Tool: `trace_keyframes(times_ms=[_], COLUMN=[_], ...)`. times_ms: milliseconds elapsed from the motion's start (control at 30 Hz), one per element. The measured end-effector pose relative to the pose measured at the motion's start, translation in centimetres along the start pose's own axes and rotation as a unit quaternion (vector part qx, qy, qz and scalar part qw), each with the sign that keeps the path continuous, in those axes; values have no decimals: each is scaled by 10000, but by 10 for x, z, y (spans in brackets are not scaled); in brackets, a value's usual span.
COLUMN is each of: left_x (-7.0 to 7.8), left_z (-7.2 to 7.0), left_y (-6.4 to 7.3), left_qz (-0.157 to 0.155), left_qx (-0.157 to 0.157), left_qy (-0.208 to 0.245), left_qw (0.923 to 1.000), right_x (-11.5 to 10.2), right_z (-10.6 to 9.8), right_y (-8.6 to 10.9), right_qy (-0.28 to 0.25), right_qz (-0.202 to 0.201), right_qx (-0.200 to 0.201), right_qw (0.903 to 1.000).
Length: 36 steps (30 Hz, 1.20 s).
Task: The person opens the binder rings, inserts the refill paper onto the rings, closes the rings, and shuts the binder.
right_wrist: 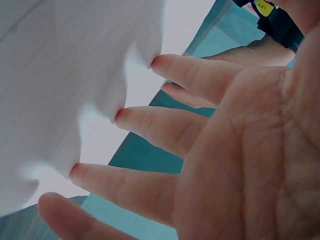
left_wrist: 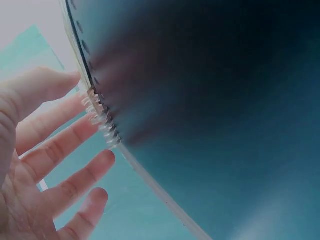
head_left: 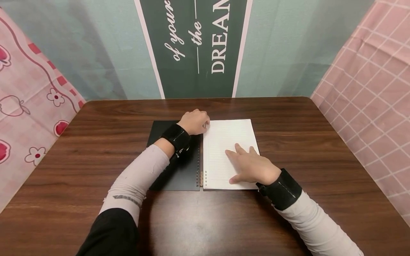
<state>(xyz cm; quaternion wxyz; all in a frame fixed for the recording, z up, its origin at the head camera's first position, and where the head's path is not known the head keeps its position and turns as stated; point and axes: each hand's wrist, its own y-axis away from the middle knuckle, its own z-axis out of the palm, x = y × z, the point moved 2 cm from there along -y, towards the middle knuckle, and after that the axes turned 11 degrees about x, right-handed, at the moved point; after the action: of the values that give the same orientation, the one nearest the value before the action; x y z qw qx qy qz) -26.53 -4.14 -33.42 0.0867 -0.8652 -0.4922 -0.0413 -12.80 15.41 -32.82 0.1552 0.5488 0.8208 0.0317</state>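
A black notebook cover lies opened flat on the brown table, with punch holes along its inner edge. To its right sits a stack of white lined paper, also holed along its left edge. My left hand is at the top of the seam between them. In the left wrist view, its thumb and forefinger pinch a short row of clear binding rings at the holed edge, the other fingers extended. With fingers spread, my right hand rests on the paper, its fingertips touching the sheet.
The wooden table extends on all sides of the notebook. Behind it hangs a green cloth with white lettering. Pink patterned cloths flank the table left and right.
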Motion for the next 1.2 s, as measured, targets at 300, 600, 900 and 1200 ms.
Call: trace_keyframes(times_ms=[300, 600, 900, 1200], left_x=[0, -12, -33, -41], left_z=[2, -1, -19, -17], left_y=[-1, 9, 16, 19], left_qz=[-66, -39, -829, -1554], left_qx=[-46, -30, 352, 770], left_qy=[-50, 322, 1611, 2334], left_qw=[10000, 9995, 9828, 9568], right_x=[-1, 2, 20, 16], right_z=[-1, -4, -27, -46], right_y=[0, 0, -18, -69], right_qy=[15, 96, -726, -1406], right_qz=[57, 61, -453, -159], right_qx=[-11, -86, 683, 1127], right_qw=[10000, 9999, 9940, 9835])
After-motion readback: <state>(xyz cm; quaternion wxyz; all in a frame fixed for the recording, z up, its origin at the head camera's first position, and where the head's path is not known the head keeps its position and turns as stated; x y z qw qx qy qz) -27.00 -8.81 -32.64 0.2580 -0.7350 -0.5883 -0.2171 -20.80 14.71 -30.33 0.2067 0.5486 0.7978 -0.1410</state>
